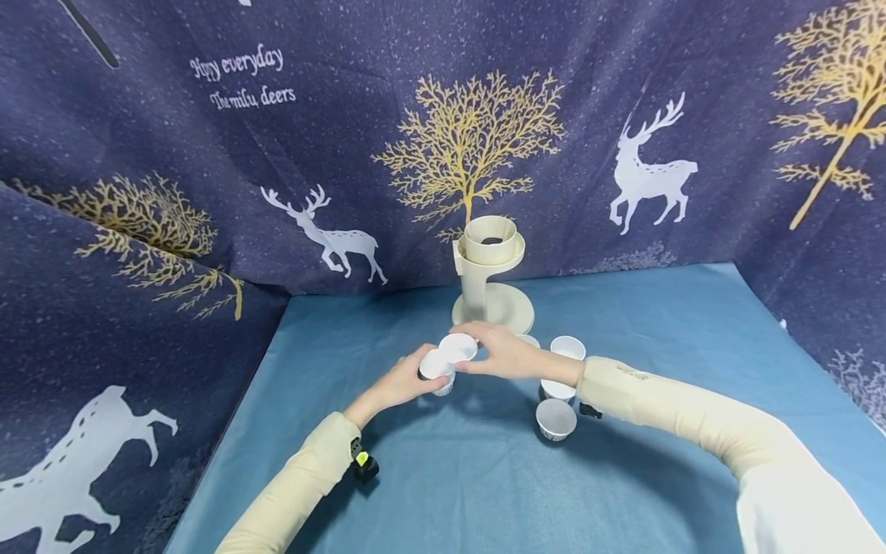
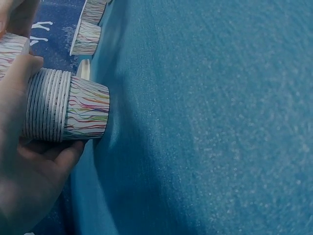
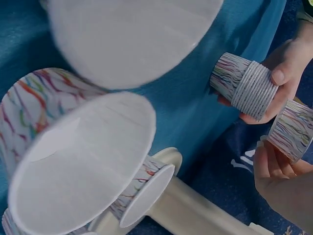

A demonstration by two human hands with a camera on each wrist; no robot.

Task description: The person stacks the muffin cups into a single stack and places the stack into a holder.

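Observation:
My left hand (image 1: 401, 381) grips a nested stack of paper baking cups (image 2: 88, 107), white with wavy coloured lines, its thumb over the rims. In the right wrist view, that stack (image 3: 244, 87) lies tilted in the fingers. Between its thumb and fingers my right hand (image 1: 504, 354) holds a single paper cup (image 3: 292, 129) of the same pattern. This cup's white mouth (image 1: 457, 348) overlaps the stack's edge in the head view. Both hands are close together above the blue cloth, in front of a cream stand (image 1: 474, 296).
Several more paper cups stand on the blue cloth (image 1: 450, 492) below and beside the right forearm, including a front cup (image 1: 556, 419) and a rear cup (image 1: 567, 348). A cream ring holder (image 1: 490, 240) tops the stand. Behind hangs a dark blue deer-print curtain (image 1: 332, 154).

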